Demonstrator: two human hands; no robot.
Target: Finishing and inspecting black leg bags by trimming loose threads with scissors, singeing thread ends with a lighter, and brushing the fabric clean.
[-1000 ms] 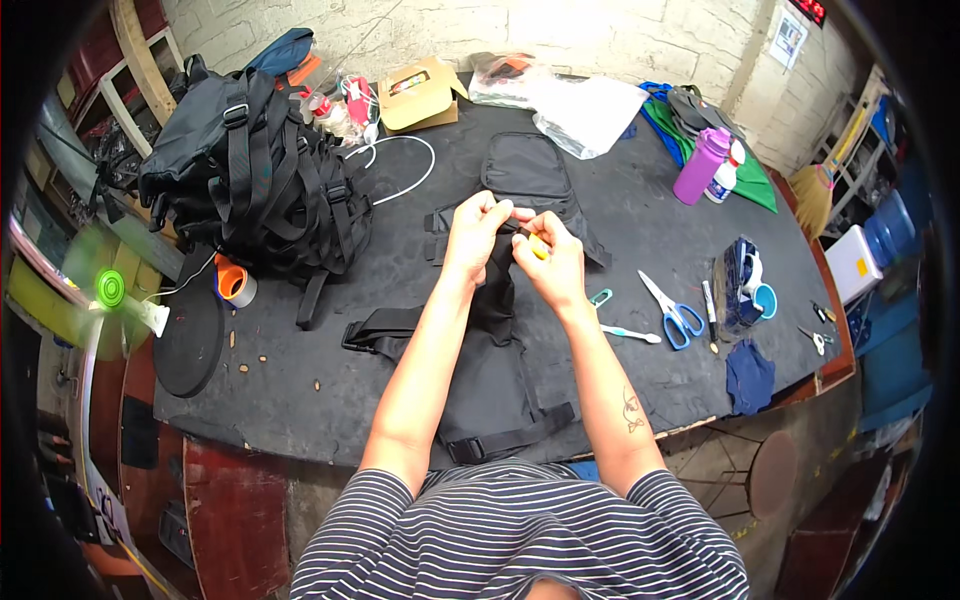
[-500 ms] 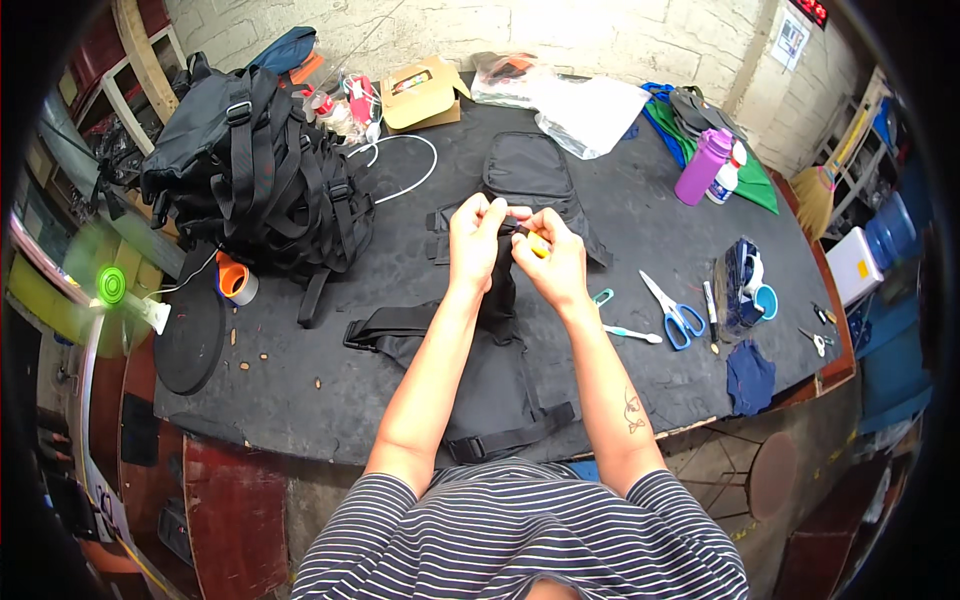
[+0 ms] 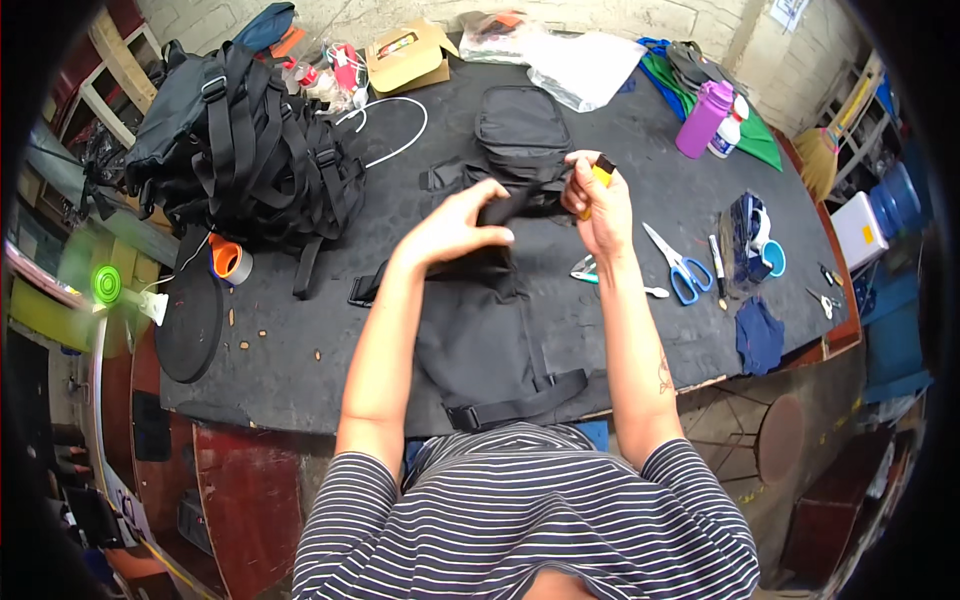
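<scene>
A black fabric bag [image 3: 475,335] with straps and flaps lies in front of me, its padded rectangular panel [image 3: 522,118] spread at the far end. Over the bag's upper part my left hand [image 3: 455,228] is open, thumb and fingers apart. A dark strap blurs beside those fingers; whether they touch it I cannot tell. To the right, above the table, my right hand [image 3: 603,208] is closed around a small yellow lighter [image 3: 598,182] with a dark top. A buckled strap [image 3: 515,403] crosses the bag's near end.
A bulky black backpack [image 3: 240,160] stands on the left, by an orange tape roll [image 3: 230,260]. Blue-handled scissors [image 3: 682,270], a marker [image 3: 717,258] and a toothbrush [image 3: 655,292] lie on the right. Farther back are a purple bottle [image 3: 705,120] and a cardboard box [image 3: 408,60].
My hands, close together at the strap before, have parted. The left has let go and moved left, opening; the right has moved right and up with the lighter. The view has shifted slightly.
</scene>
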